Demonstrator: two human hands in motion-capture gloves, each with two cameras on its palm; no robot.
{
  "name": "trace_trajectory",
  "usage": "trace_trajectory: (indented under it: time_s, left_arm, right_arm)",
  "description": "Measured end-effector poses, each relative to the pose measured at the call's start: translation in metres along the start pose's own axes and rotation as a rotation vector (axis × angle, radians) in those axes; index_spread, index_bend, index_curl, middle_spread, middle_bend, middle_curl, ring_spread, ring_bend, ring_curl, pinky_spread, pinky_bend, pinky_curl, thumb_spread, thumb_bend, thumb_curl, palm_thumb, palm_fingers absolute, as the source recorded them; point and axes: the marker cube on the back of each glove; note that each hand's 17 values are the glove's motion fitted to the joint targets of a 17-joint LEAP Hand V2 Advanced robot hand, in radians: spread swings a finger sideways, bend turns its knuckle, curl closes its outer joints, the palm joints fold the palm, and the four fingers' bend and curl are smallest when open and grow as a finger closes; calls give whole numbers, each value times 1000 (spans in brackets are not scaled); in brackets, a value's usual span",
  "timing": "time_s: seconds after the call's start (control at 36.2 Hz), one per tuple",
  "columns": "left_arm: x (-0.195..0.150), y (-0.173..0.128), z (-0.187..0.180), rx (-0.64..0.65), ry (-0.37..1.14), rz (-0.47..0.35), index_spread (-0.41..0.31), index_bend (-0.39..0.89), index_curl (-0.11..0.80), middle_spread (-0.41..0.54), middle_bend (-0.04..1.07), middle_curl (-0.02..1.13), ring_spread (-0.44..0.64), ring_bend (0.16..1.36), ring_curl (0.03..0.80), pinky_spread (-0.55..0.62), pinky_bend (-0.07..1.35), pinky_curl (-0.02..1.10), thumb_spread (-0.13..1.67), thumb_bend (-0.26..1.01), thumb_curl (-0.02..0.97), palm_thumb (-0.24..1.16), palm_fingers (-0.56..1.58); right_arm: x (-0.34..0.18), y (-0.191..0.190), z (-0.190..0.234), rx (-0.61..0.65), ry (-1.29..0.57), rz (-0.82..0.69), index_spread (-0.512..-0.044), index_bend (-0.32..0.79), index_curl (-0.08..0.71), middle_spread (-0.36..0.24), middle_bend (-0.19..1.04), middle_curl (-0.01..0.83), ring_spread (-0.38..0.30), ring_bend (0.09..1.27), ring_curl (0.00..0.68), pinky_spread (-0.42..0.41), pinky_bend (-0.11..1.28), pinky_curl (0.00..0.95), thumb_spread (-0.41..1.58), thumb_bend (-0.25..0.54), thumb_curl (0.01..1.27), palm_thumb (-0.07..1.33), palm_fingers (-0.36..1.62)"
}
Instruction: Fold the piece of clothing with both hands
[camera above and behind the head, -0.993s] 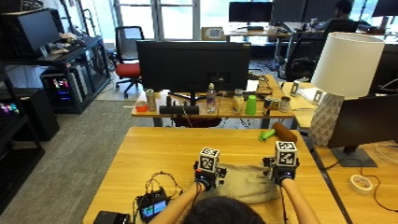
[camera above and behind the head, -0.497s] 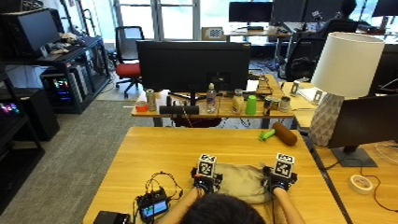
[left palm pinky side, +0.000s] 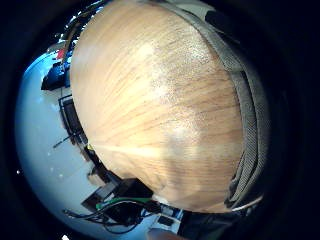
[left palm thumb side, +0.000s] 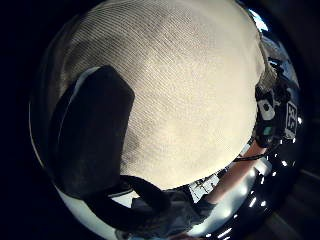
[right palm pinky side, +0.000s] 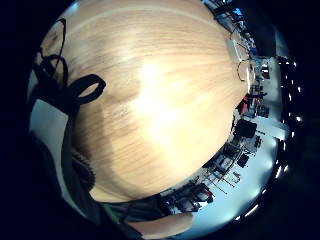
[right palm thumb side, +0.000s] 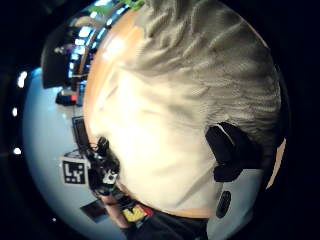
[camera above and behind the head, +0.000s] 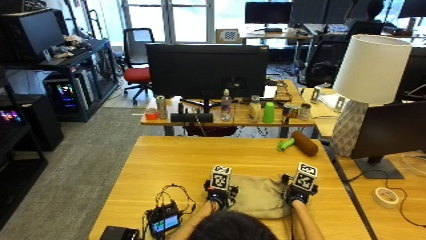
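At the lower left of the outside view a small black device with a lit screen (camera above and behind the head: 164, 223) sits on the light wooden surface (camera above and behind the head: 173, 160). Just right of it, lower centre, my left hand (camera above and behind the head: 217, 196) lies on the left edge of the folded beige knitted garment (camera above and behind the head: 258, 197); my gloved thumb (left palm thumb side: 90, 135) rests flat on the knit, but I cannot tell how the other fingers lie. My right hand (camera above and behind the head: 299, 192) is at the garment's right edge, fingers (right palm thumb side: 232, 152) against the cloth; whether they grip, I cannot tell. Farther up right lie a green object (camera above and behind the head: 285, 145) and a brown cylinder (camera above and behind the head: 305, 143).
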Motion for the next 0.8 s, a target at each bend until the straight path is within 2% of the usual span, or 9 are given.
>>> trace_trajectory:
  time_s: [0.17, 0.33, 0.41, 0.47, 0.55, 0.58, 0.63, 0.66, 0.8]
  left_arm:
    - [-1, 0, -1, 4, 1, -14, -59, 161, 342, 203, 161, 253, 273, 537, 340, 333, 490, 358, 1382, -6, 191, 115, 143]
    - [-4, -2, -7, -2, 62, -11, -60, 160, 342, 197, 168, 257, 267, 543, 337, 333, 481, 356, 1378, -7, 189, 116, 155]
    - [-10, -4, -13, -28, 169, 0, -64, 184, 350, 187, 168, 259, 257, 537, 330, 326, 473, 351, 1366, 3, 197, 145, 195]
    - [-14, -3, -20, -42, 274, 36, -65, 189, 355, 184, 166, 260, 250, 531, 327, 324, 461, 348, 1360, 5, 201, 161, 208]
    - [-24, 2, -39, 24, 431, 104, -66, 191, 363, 169, 180, 269, 235, 520, 324, 321, 437, 343, 1353, 1, 203, 172, 235]
    - [-31, 4, -48, 73, 463, 108, -63, 185, 364, 161, 182, 271, 226, 529, 328, 316, 426, 341, 1358, 7, 205, 187, 253]
    - [-45, 10, -66, 169, 499, 80, -60, 192, 369, 150, 167, 270, 211, 533, 325, 306, 423, 339, 1366, 13, 208, 207, 290]
    - [-53, 14, -75, 209, 508, 50, -60, 194, 371, 141, 170, 272, 201, 538, 325, 297, 415, 337, 1375, 17, 210, 216, 318]
    - [-106, 35, -120, 463, 468, -191, -58, 177, 376, 112, 177, 284, 173, 544, 328, 279, 380, 331, 1411, 31, 215, 253, 361]
  right_arm:
    - [-4, -26, -13, 53, -4, 2, -199, 131, 173, -148, 451, 469, -225, 786, 454, -287, 741, 401, 1062, 64, 284, 864, 1264]
    - [-29, -52, -24, 79, -1, -84, -202, 133, 206, -160, 451, 476, -231, 785, 457, -299, 744, 412, 1012, 62, 304, 940, 1285]
    - [-55, -35, -51, 113, 49, -120, -206, 126, 217, -164, 449, 479, -235, 788, 458, -303, 755, 419, 980, 62, 317, 980, 1286]
    - [-74, -24, -65, 137, 98, -137, -213, 113, 220, -166, 451, 481, -237, 796, 460, -303, 762, 422, 962, 62, 326, 1006, 1282]
    - [-106, -5, -84, 171, 198, -137, -221, 42, 201, -168, 473, 489, -239, 826, 467, -303, 788, 433, 934, 52, 337, 1029, 1252]
    - [-118, 4, -90, 182, 232, -135, -221, -43, 171, -169, 503, 498, -240, 851, 474, -303, 812, 440, 919, 48, 342, 1035, 1219]
    - [-142, 19, -99, 205, 288, -137, -228, -123, 124, -162, 540, 512, -241, 898, 483, -307, 855, 450, 903, 44, 352, 1053, 1163]
    - [-154, 24, -100, 215, 312, -142, -230, -124, 108, -161, 540, 514, -241, 915, 486, -308, 871, 453, 895, 41, 354, 1060, 1145]
    - [-221, 38, -90, 222, 396, -184, -234, -163, 17, -163, 565, 533, -236, 993, 501, -305, 953, 474, 854, 21, 382, 1085, 1060]
